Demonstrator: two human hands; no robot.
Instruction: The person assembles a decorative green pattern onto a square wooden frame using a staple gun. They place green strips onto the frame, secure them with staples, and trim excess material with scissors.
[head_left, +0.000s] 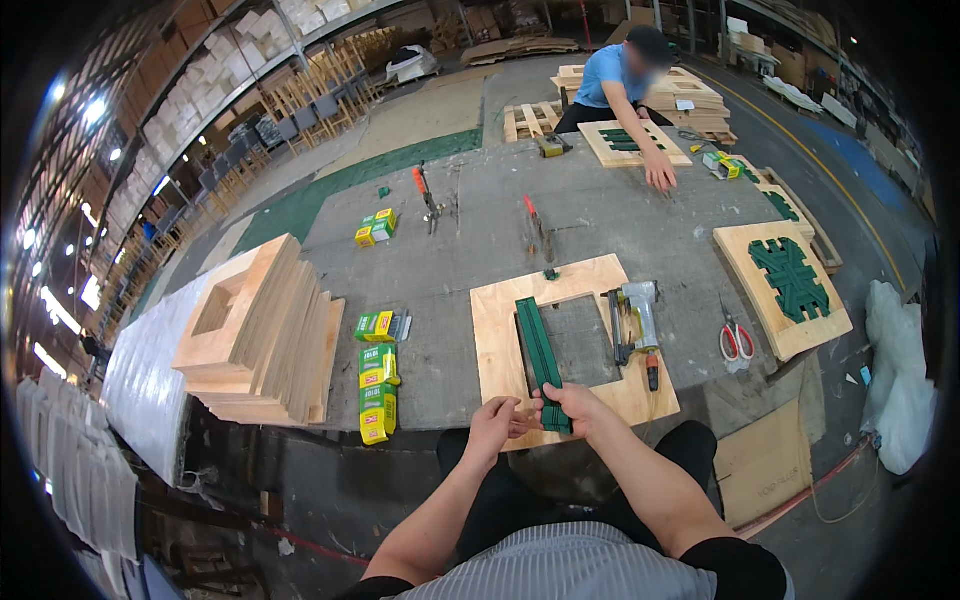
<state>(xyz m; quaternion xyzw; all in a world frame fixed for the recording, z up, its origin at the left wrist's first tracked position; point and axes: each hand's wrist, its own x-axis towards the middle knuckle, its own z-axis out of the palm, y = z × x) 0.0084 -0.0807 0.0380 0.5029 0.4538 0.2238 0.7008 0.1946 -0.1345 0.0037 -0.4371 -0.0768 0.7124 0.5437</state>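
Observation:
A flat plywood frame (495,340) with a square opening lies on the table in front of me. A bundle of dark green webbing straps (540,340) slants across the left part of its opening. My right hand (575,405) is closed around the near end of the straps. Close by on the left, my left hand (497,425) has its fingers curled together near the strap ends; anything in them is too small to make out. A staple gun (640,315) rests on the frame's right side. A small green scrap (550,274) sits at its far edge.
Stacked wooden frames (250,330) stand left, beside green-and-yellow boxes (378,385). Red-handled scissors (737,340) and a frame with woven green webbing (790,280) lie right. Red-handled tools (537,230) lie farther off. Across the table, a person in blue (610,80) reaches over another frame (600,150).

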